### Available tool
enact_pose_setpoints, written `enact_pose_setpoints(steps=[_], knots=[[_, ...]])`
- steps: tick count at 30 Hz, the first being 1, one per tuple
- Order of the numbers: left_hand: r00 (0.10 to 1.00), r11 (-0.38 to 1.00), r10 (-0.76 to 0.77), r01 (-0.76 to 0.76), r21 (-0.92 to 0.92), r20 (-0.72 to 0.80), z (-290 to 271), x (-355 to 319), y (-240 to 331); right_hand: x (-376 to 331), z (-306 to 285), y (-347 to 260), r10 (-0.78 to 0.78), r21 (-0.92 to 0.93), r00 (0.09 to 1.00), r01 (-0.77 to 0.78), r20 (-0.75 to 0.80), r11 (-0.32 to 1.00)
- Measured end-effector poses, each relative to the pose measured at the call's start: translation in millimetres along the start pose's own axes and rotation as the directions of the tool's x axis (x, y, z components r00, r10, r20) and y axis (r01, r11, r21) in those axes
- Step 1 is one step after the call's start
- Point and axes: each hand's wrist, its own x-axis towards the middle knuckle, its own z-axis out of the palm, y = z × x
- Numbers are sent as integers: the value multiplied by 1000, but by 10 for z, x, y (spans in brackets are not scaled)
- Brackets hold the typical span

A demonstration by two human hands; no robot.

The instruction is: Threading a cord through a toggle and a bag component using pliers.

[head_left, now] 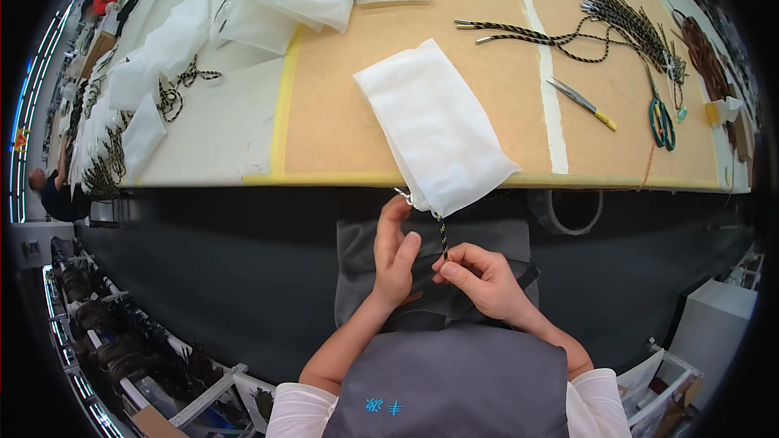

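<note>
I see a wide bench (341,130) with a tan, board-like top, edged with yellow tape, and one white strip of tape crossing it. A white fabric bag (438,130), soft and matte, rectangular in shape, lies on it and hangs a little over the near edge. From its lower corner a thin braided cord (442,235), black with yellow, comes down. My right hand (483,280) pinches this cord between thumb and fingers, so it is closed on the cord. My left hand (395,255) is just beside it, fingers loosely open and upright, near the bag corner; I cannot tell if it touches the bag.

Far left, more white bags (268,0) lie in loose piles. At the far right lies a bundle of cords (625,20) with metal tips, then green-handled scissors (661,118), and a slim metal tool with yellow end (583,103). Below the bench edge a roll of tape (568,209) hangs.
</note>
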Motion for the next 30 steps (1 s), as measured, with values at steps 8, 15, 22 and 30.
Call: enact_pose_setpoints(steps=[8, 15, 22, 30], knots=[[829, 933, -283, 354, -61, 482, -146, -59, 47, -73, 10, -520, -212, -865, 971, 202, 114, 459], [835, 787, -331, 501, -359, 439, -66, -181, 120, 308, 12, -960, -565, -858, 816, 375, 126, 350], [812, 818, -357, 511, -266, 461, -114, -241, 160, 719, -110, -838, -630, -928, 764, 323, 139, 187], [792, 698, -471, 604, -386, 388, -11, -133, 333, 870, -168, -708, -622, -675, 757, 353, -202, 648]])
